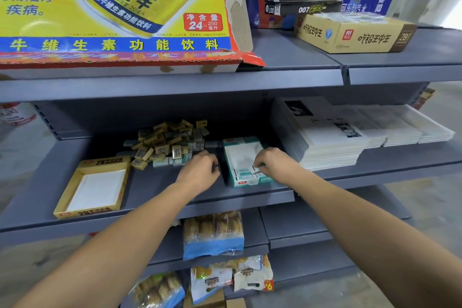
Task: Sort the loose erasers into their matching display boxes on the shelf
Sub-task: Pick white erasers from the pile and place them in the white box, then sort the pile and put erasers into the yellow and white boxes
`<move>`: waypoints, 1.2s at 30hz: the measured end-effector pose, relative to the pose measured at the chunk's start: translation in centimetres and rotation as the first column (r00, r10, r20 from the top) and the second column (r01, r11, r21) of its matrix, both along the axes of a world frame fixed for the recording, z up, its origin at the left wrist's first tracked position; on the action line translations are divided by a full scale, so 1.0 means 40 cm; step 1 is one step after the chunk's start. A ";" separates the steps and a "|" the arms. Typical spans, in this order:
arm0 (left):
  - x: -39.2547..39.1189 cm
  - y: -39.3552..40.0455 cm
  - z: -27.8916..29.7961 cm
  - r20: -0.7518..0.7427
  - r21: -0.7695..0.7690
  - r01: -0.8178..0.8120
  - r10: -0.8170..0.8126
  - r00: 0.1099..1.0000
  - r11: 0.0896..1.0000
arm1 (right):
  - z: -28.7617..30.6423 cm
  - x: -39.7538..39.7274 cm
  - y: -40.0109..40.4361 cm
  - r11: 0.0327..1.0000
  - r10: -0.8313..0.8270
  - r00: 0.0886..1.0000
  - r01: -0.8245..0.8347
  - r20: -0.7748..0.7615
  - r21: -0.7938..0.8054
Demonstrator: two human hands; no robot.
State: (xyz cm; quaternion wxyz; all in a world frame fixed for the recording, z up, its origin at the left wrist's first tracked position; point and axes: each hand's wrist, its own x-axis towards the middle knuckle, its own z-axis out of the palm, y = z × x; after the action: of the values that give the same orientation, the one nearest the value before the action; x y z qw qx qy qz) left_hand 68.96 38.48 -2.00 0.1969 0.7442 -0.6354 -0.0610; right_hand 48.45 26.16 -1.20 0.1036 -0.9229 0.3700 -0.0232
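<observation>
While the right hand [271, 162] pinches a teal eraser [256, 171] low inside the teal box [240, 157], the job in hand looks like seating that piece in the front row. Judged from the frame, it goes best if the eraser is slid flat against its neighbours, label up, and pressed square to the box's front wall, so later rows pack without gaps.

Left of the box, the left hand [200, 170] rests on the shelf [160, 182] with fingers curled under; whether its grip is clamped on an eraser or closed on nothing cannot be told, as the palm hides it. It would serve well steadying the light box, which may skid on smooth painted metal.

At frame centre lies the pile [167, 145] of loose erasers, small rectangular blocks in glossy paper sleeves, tan ones jumbled with teal ones. Lower left sits the tan box [93, 190], a shallow cardboard tray with a white floor, nothing in it yet. Both boxes are thin printed card with low walls. Right of the teal box stand flat stacks of white booklets [350, 137].
</observation>
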 end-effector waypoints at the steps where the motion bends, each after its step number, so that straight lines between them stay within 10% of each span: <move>1: 0.002 0.001 -0.001 -0.002 -0.001 -0.005 0.005 1.000 1.000 | -0.001 0.001 -0.001 1.000 -0.003 1.000 0.003 -0.005 -0.001; 25: 0.003 0.029 -0.011 0.000 0.000 -0.071 0.071 0.997 0.997 | 0.014 0.032 0.012 0.996 -0.033 0.988 0.044 -0.148 0.073; 36: -0.001 0.070 -0.002 0.050 -0.013 -0.165 0.165 0.985 0.986 | 0.041 0.080 0.063 0.999 0.032 0.980 -0.036 0.195 0.018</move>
State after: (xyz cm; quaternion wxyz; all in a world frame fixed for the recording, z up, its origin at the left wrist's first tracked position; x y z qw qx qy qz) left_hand 68.94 41.28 -2.06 0.1883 0.7946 -0.5767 -0.0228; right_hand 51.65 28.69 0.43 0.1495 -0.9213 0.3425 -0.1078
